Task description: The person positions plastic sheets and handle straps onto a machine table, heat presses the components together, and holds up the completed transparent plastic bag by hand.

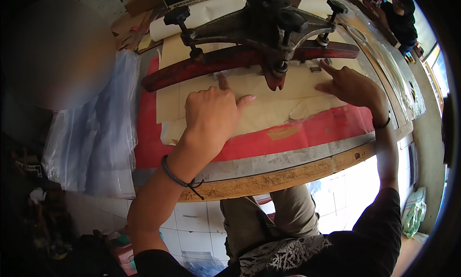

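My left hand rests on tan paper sheets, its index finger pointing forward near the red bar and its thumb out to the side. At the right, my right hand has index finger and thumb spread, the fingertip by the bar's right part. No object shows in either hand. The red bar belongs to a dark metal press frame with black knobs, above the sheets. A small dark piece lies left of my right hand. Under the paper is a red sheet.
Clear plastic sheets hang over the table's left side. The wooden table edge runs in front of my legs. White rolled material lies behind the press. Another person is at the far right, and a blurred shape fills the upper left.
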Demonstrator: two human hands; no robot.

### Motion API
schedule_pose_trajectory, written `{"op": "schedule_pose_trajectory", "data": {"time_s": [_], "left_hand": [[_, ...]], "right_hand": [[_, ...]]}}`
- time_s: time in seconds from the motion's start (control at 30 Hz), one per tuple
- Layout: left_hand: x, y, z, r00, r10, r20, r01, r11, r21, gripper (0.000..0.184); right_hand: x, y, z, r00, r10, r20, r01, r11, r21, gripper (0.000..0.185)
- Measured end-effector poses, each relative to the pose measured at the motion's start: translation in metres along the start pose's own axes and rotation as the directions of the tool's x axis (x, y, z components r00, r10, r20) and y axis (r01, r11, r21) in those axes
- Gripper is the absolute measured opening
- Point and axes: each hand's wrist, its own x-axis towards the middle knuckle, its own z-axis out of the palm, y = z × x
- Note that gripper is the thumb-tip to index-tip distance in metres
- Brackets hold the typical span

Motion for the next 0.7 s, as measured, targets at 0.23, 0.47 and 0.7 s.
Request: {"op": "schedule_pose_trajectory", "data": {"time_s": [0.23,0.47,0.7], "left_hand": [[0.002,0.001,0.002,1.0,0.002,-0.001,-0.002,1.0,0.009,0.08],[0.001,0.001,-0.001,1.0,0.019,0.007,-0.019,1.0,-0.005,0.079],[0.002,0.006,0.001,0.992,0.103,-0.073,-0.106,0.994,-0.039,0.064]], "right_hand": [[-0.001,-0.004,-0.007,0.996,0.038,0.076,-0.037,0.999,-0.019,0.076],[-0.001,0.0,-0.004,0.999,0.011,0.043,-0.01,1.0,-0.016,0.076],[-0.004,-0.006,-0.013,0.992,0.043,0.115,-0.046,0.999,0.025,0.074]]}}
